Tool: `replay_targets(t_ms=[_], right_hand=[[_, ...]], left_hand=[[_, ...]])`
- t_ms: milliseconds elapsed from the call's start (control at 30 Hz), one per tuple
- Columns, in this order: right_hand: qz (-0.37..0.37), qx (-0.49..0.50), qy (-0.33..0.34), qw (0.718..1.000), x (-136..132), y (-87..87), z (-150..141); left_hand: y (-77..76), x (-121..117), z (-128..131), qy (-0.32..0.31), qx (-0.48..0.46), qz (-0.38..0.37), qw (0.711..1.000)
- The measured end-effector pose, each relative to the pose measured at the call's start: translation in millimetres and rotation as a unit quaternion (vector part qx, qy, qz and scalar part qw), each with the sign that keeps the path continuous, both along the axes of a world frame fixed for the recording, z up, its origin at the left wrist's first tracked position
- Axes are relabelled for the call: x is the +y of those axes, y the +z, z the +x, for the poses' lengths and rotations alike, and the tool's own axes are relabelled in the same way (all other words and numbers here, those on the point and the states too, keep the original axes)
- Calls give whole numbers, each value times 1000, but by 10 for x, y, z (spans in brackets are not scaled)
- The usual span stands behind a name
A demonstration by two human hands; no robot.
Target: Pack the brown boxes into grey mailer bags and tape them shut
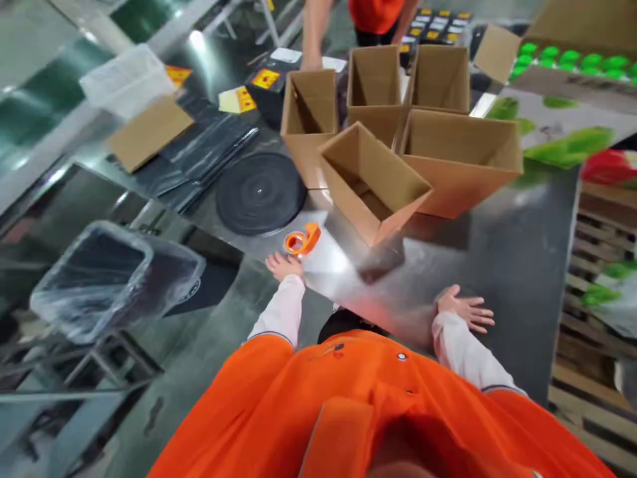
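My left hand rests on the near edge of a shiny metal table, just in front of an orange tape dispenser; its fingers look loosely curled and hold nothing I can see. Flat on the table to the right lies my right hand, fingers spread and empty. An open cardboard box tilts toward me between the two hands, a little farther back. My orange shirt fills the bottom of the view.
Several more open cardboard boxes stand behind the tilted one. A black round disc and black sheets lie at left. A bin lined with clear plastic sits lower left. Another person in orange stands across. Wooden pallets are at right.
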State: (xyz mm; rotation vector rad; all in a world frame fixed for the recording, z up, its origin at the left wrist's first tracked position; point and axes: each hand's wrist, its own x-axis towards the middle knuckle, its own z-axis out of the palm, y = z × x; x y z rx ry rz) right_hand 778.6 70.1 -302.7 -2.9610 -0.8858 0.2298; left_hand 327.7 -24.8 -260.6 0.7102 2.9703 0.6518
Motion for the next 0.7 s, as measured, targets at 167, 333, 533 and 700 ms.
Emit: replay_targets(t_ms=[167,333,533,700], right_hand=[[26,-16,-7,1000,-18,-31,44],[-9,-25,13,1000,33,-122,175],[-19,1,4,1000,47,-187,284],[-6,13,2,1000,69,-96,266]], left_hand=[[-258,79,-113,46,-39,-10,998],[-291,99,-96,51,-62,-22,996],[-214,109,-90,44,-86,-24,995],[-132,85,-55,24,-89,-16,996]])
